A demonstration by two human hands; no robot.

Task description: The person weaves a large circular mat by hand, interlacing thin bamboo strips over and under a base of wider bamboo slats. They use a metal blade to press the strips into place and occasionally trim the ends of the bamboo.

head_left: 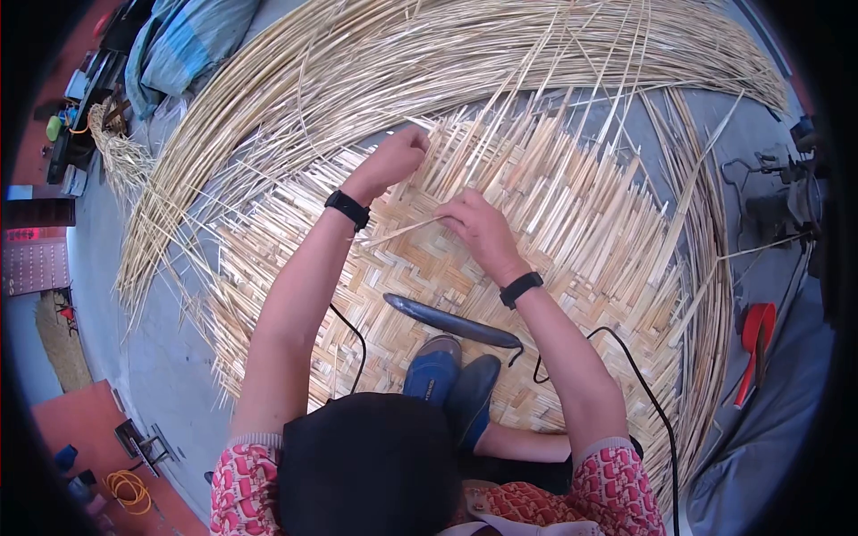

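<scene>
A woven mat of split reed strips (420, 268) lies under my hands, in a zigzag weave with loose strip ends fanning out at its far edge. My right hand (483, 232) pinches a flat reed strip (402, 234) that runs leftward over the weave. Up and to the left, my left hand (398, 163) is closed among the upright strip ends at the mat's edge. Its fingertips are turned away, so what they grip is hidden. A dark curved tool (451, 322) lies on the mat, just beyond my blue shoes (432, 375).
A long bundle of reeds (447, 62) arcs across the far side, and more stalks (706, 232) lie at the right. A black cable (652, 402) crosses the mat. A red-handled object (755, 344) rests at the right, with a blue sack (192, 45) at upper left.
</scene>
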